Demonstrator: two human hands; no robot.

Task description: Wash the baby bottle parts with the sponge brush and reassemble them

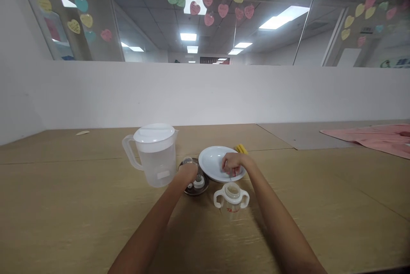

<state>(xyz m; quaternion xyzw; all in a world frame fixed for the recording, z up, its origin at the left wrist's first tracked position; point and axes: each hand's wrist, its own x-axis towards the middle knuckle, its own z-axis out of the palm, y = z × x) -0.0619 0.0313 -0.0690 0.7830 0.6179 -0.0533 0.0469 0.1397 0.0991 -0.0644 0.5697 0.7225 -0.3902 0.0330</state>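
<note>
My left hand (188, 172) is closed over a round dark metal tray (194, 193), its fingertips hidden behind the knuckles. A clear rounded cap (188, 160) shows just beyond them; I cannot tell whether it is gripped. A white bottle ring with a teat (199, 181) lies in the tray. Over a white bowl (209, 161), my right hand (233, 164) bends down with curled fingers; what they hold, if anything, is too small to name. Nearer me stands a clear baby bottle (231, 199) with two white handles and an uncovered mouth, upright between my forearms.
Left of the tray stands a clear lidded plastic pitcher (159, 161). A yellow object (241, 149) sits behind the bowl. Pink cloth (381, 136) lies at the far right of the wooden table (320, 197). A white wall (224, 94) with windows rises behind.
</note>
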